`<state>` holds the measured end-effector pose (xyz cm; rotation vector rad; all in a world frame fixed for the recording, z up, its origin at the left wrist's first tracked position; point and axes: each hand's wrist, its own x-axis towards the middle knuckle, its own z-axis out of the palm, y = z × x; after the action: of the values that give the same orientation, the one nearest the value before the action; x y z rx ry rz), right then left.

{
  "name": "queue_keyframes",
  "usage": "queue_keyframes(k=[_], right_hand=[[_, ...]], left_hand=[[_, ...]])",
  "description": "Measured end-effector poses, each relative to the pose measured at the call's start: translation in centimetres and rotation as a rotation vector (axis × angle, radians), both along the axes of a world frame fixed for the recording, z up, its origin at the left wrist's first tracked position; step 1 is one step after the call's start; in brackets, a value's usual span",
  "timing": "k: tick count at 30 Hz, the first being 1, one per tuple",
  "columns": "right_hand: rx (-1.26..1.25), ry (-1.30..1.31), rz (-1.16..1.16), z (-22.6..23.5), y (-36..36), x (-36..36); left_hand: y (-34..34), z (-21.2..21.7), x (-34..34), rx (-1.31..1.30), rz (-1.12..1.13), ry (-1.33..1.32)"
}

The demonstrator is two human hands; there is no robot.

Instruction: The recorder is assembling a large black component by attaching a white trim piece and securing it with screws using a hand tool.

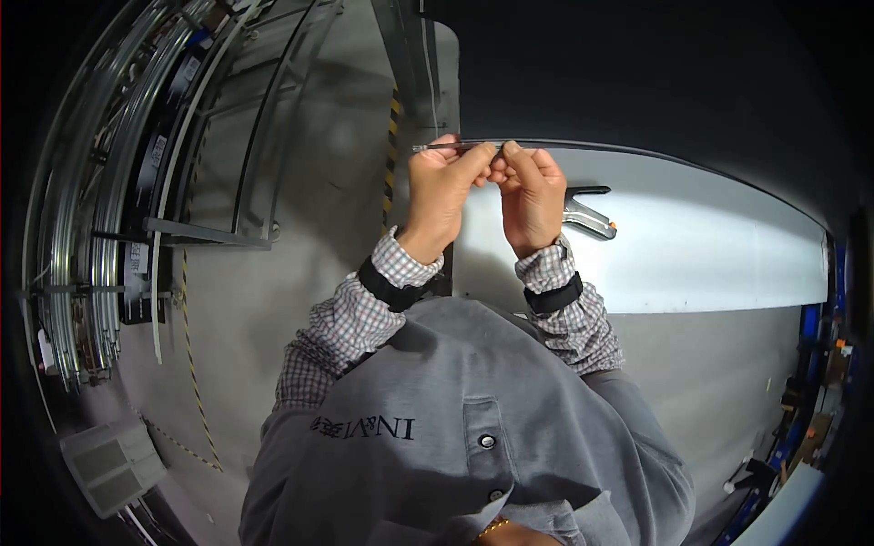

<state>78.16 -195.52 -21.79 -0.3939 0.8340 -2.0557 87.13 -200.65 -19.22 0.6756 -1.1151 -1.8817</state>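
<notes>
My left hand point(443, 175) pinches a thin dark strip point(469, 144) between thumb and fingers, and a short light-coloured end of it sticks out past the hand on the left. Close beside it, my right hand point(531, 182) is closed with its thumb and fingertips pressed on the same strip. The hands nearly touch. The strip lies level with the near edge of a large black panel point(637, 73); whether it joins that edge is hidden by my fingers. Just right of my right hand, a black and grey spring clamp point(590, 216) with orange tips lies on the white tabletop point(710, 246).
At the left stands a rack with long metal tubes point(77, 246) and a grey metal frame point(214, 234). Yellow-black tape point(391, 155) marks the floor. A pale louvred box point(111, 466) sits lower left. Blue shelving point(806, 337) with tools runs along the right.
</notes>
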Motion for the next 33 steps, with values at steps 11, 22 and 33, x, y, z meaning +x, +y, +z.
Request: queue_keyframes(k=[11, 22, 33], right_hand=[[0.597, 2.002, 0.267, -4.5, 7.0, -12.3], [0.804, 0.792, 0.609, -4.8, 10.2, -11.7], [0.461, 0.808, 0.339, -2.9, 7.5, -2.4]], left_hand=[[-0.3, 0.5, -0.1, -0.016, 0.016, -0.062], [-0.1, 0.4, -0.8, 0.009, 0.053, -0.06], [1.4, 0.5, -1.8, 0.024, 0.16, -0.065]])
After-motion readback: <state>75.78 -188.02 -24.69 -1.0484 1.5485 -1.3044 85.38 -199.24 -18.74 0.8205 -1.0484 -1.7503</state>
